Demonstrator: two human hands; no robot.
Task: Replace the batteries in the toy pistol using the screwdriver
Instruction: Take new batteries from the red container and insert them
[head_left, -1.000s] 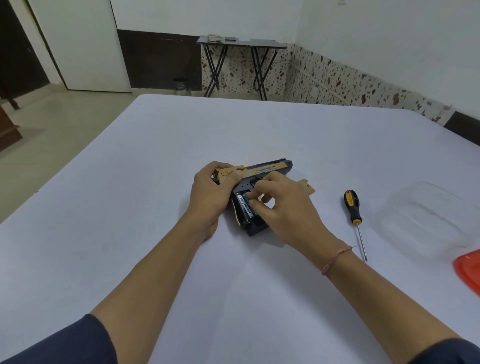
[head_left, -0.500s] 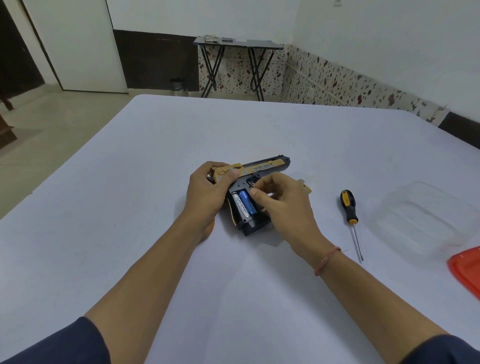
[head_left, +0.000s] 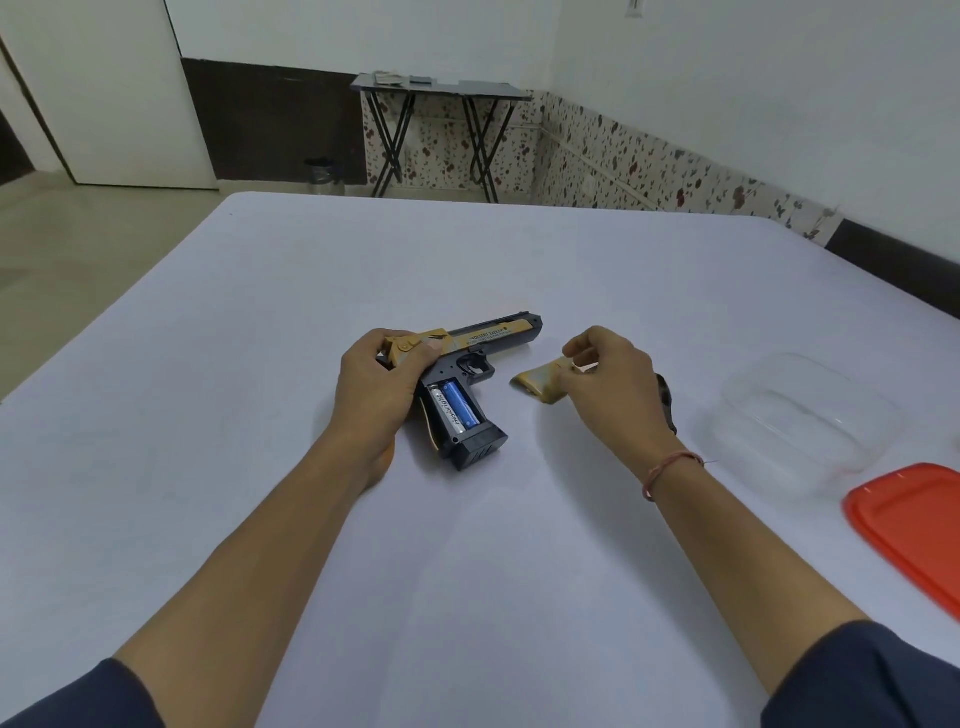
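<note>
In the head view, the toy pistol (head_left: 470, 349) is seen lying on its side near the middle of the white worktop (head_left: 519, 519), its muzzle turned to the far right and its grip to the near side. The rear of the pistol is gripped by the left hand (head_left: 379, 387), with the fingers wrapped round the gold back end and the thumb laid across it. The compartment in the grip is uncovered, and two batteries are seated in it side by side: a silver battery (head_left: 445, 410) on the left and a blue battery (head_left: 462, 406) on the right, touching each other. Just to the right of the pistol, apart from it, a gold grip cover (head_left: 537, 385) lies on the worktop; its right end is pinched between the thumb and curled fingers of the right hand (head_left: 610, 387). A thin red bracelet (head_left: 671, 467) is worn on that wrist. The screwdriver (head_left: 667, 402) is mostly hidden behind the right hand, and only a dark part of its handle is shown. Further right, a clear plastic container (head_left: 802, 415) stands on the worktop, and a red lid (head_left: 914, 525) lies nearer, at the right edge. Dark blue sleeves are seen at both near corners.
</note>
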